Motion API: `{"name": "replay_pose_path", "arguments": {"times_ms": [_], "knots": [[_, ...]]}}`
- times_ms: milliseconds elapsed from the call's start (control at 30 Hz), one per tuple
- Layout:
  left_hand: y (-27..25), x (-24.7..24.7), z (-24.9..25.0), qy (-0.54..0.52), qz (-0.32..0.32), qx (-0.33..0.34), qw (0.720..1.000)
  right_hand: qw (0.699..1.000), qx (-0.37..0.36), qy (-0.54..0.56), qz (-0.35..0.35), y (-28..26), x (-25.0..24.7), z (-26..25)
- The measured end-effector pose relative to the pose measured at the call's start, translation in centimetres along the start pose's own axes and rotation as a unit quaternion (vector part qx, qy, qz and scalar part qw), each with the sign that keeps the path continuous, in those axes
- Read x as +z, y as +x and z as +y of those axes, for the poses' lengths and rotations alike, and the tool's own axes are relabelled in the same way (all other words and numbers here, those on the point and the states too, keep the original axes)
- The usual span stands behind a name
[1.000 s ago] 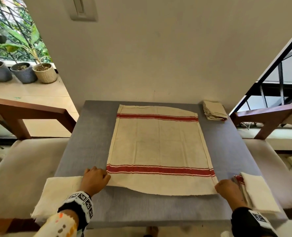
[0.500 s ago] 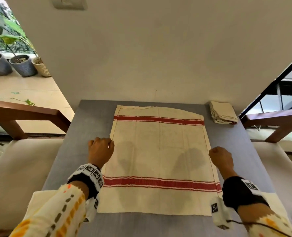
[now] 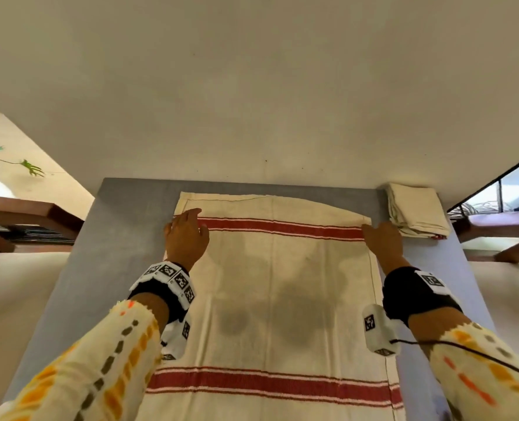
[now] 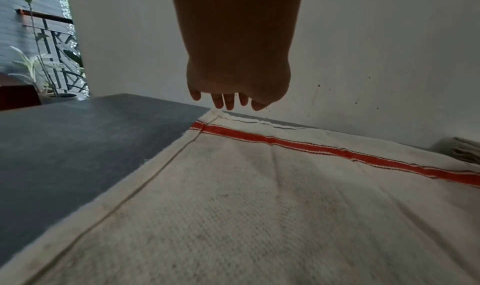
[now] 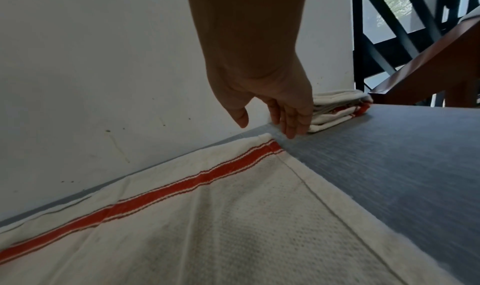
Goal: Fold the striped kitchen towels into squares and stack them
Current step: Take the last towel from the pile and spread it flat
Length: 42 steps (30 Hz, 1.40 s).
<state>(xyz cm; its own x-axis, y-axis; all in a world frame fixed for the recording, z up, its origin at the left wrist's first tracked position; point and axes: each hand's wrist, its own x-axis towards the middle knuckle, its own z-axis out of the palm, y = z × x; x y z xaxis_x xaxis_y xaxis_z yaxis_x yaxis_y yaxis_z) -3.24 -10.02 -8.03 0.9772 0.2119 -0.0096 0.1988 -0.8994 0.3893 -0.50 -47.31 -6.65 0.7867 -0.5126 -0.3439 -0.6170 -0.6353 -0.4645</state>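
A cream kitchen towel (image 3: 282,299) with red stripes near both ends lies spread flat on the grey table (image 3: 115,238). My left hand (image 3: 186,235) hovers over the towel's far left corner (image 4: 218,115) with fingers straight and apart, holding nothing. My right hand (image 3: 381,238) hangs just above the far right corner (image 5: 265,138), fingers (image 5: 291,123) extended downward and the thumb spread, not gripping the cloth. A stack of folded towels (image 3: 416,212) sits at the table's far right corner, right beside my right hand (image 5: 270,123).
A plain wall (image 3: 252,86) rises directly behind the table's far edge. Wooden chairs with pale cushions stand on the left (image 3: 24,214) and on the right (image 3: 501,226). A black metal railing (image 5: 384,32) stands past the right chair.
Both hands have travelled from the towel's near corners, along its side edges, to its far corners. They were loosely curled earlier and now have straight fingers. The towel lies unmoved.
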Motion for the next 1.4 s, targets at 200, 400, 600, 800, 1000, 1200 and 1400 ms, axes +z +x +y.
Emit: {"name": "replay_pose_path", "arguments": {"times_ms": [200,400,600,800,1000,1200,1400], "knots": [[2.6,4.2,-1.1,-0.074,-0.1,-0.029,0.992,0.99,0.076,0.085,-0.081,4.6,0.8,-0.9],[1.8,5.2,-2.3,-0.036,-0.079,-0.043,0.995,0.981,0.017,0.171,-0.091,6.9,0.8,-1.8],[2.1,5.5,-2.0,-0.022,-0.069,-0.053,0.996,0.96,-0.115,0.255,0.026,7.8,2.1,-2.1],[2.1,5.7,-0.8,0.005,-0.015,-0.064,0.998,0.962,-0.162,0.148,0.16,5.8,4.1,-2.8],[3.1,7.1,2.3,0.021,-0.044,0.015,0.999,0.936,-0.353,-0.003,0.0,-0.8,10.8,-6.4],[3.6,8.6,2.3,0.054,-0.083,0.092,0.991,0.878,-0.419,-0.214,-0.091,-1.5,14.8,-7.1],[3.9,7.9,-0.4,0.054,-0.049,0.047,0.996,0.92,-0.317,-0.228,0.001,2.8,10.6,-2.7]]}}
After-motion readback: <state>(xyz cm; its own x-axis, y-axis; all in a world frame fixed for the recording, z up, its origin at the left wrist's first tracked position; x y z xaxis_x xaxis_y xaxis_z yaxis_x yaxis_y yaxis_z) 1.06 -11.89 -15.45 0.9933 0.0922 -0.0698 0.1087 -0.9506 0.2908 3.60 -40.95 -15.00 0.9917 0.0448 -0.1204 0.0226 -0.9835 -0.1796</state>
